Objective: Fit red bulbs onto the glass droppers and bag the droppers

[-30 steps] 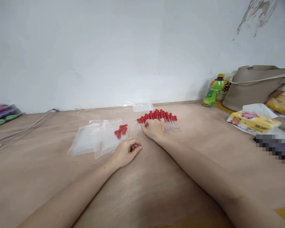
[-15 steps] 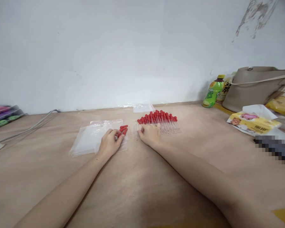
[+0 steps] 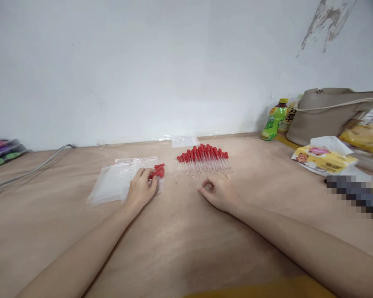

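Observation:
At the table's middle, my left hand [image 3: 143,186] has its thumb and fingers closed on a red rubber bulb [image 3: 153,175]. A few more red bulbs [image 3: 159,166] lie beside its fingertips, on the edge of a stack of clear plastic bags [image 3: 108,180]. Bare thin glass tubes [image 3: 175,171] lie just right of them. My right hand [image 3: 219,191] is curled near the table, its thumb and index finger pinched together; what they hold, if anything, is too small to see. Beyond it, glass droppers with red bulbs [image 3: 205,153] lie side by side in a fanned row.
Against the wall lies a white sheet [image 3: 185,142]. On the right are a green bottle [image 3: 274,121], a beige bag [image 3: 320,116], a yellow tissue pack [image 3: 325,156] and a blurred dark object [image 3: 357,192]. A grey cable [image 3: 39,164] and colourful packs [image 3: 4,151] are on the left.
My right hand has moved right and nearer to me, away from the bare tubes and the left end of the dropper row. My left hand stays by the red bulbs, which have shifted slightly.

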The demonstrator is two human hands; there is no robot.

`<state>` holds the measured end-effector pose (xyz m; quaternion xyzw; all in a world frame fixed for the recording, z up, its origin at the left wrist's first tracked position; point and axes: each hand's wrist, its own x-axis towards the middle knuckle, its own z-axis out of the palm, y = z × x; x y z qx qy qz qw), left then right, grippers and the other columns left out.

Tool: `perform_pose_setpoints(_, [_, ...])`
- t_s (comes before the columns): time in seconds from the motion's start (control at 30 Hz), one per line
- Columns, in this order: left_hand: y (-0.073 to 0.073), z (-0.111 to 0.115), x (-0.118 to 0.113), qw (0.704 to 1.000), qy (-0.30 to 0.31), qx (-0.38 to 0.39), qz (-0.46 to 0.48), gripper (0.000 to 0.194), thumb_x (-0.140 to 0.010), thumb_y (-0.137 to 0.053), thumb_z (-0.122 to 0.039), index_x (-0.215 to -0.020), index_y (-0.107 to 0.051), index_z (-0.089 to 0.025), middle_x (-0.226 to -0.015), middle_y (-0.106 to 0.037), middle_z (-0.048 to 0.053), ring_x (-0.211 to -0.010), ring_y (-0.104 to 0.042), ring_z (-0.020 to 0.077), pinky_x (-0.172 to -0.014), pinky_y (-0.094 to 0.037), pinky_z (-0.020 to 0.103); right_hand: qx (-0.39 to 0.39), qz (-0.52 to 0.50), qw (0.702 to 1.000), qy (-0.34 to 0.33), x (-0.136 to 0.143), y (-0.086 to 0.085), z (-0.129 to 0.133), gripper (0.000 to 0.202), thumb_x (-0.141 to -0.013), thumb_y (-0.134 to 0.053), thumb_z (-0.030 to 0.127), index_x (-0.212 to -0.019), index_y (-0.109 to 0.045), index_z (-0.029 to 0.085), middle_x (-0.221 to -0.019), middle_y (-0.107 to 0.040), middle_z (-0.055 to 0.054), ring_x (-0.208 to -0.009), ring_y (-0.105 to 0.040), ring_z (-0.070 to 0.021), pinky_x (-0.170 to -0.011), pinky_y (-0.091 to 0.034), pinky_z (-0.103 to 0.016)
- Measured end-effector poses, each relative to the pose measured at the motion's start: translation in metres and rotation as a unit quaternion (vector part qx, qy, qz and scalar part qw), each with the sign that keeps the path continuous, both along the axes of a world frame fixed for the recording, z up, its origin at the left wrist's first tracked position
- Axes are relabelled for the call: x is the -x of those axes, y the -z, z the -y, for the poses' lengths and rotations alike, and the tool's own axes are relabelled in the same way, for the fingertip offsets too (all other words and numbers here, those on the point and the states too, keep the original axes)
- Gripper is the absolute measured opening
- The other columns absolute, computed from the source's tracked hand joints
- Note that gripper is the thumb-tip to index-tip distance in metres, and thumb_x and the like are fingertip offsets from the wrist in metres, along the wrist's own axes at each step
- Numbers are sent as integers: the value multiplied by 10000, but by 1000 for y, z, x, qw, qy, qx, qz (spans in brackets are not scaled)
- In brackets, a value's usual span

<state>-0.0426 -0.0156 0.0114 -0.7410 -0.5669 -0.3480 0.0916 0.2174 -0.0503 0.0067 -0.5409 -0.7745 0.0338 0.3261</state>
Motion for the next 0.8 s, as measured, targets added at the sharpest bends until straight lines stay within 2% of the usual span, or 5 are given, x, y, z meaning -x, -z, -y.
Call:
perform_pose_setpoints(0.2, [-8,20,-16,996,75,-46,7,187,-804,-431,-172,-947,-552,-175,-920,-551,58,-826,-561,168,-717,-465,272,38,2,999,28,4,0,-7,197,-697,-601,395,-687,-561,202,-745,-596,2,-768,-493,-165,-691,-271,-302])
perform_pose_setpoints(0.33, [-7,34,-32,976,213,42,-11,223,-823,-418,-164,-984,-571,-185,-916,-549,61,-850,-542,168,-767,-454,288,40,8,999,26,4,1,-8,145,-746,-562,319,-668,-556,198,-758,-597,-5,-774,-484,-166,-697,-273,-305])
perform_pose_setpoints(0.4, [-4,36,-37,964,248,95,-24,237,-833,-421,-182,-995,-592,-199,-923,-544,62,-849,-537,171,-765,-453,297,34,15,999,25,3,3,-9,133,-762,-546,294,-671,-549,197,-775,-597,-8,-788,-479,-173,-707,-273,-310])
perform_pose_setpoints(0.6, [1,31,-41,968,218,123,14,178,-835,-479,-266,-885,-632,-192,-862,-555,48,-824,-532,173,-749,-441,315,25,1,999,25,4,7,-11,121,-815,-482,270,-737,-526,188,-806,-602,-21,-809,-491,-177,-735,-274,-325])
perform_pose_setpoints(0.8, [2,31,-42,970,203,114,68,165,-871,-410,-266,-893,-548,-179,-818,-594,28,-738,-545,152,-672,-427,283,21,-84,992,-91,3,2,-5,119,-868,-380,221,-835,-491,193,-795,-610,-4,-730,-534,-129,-778,-317,-314])
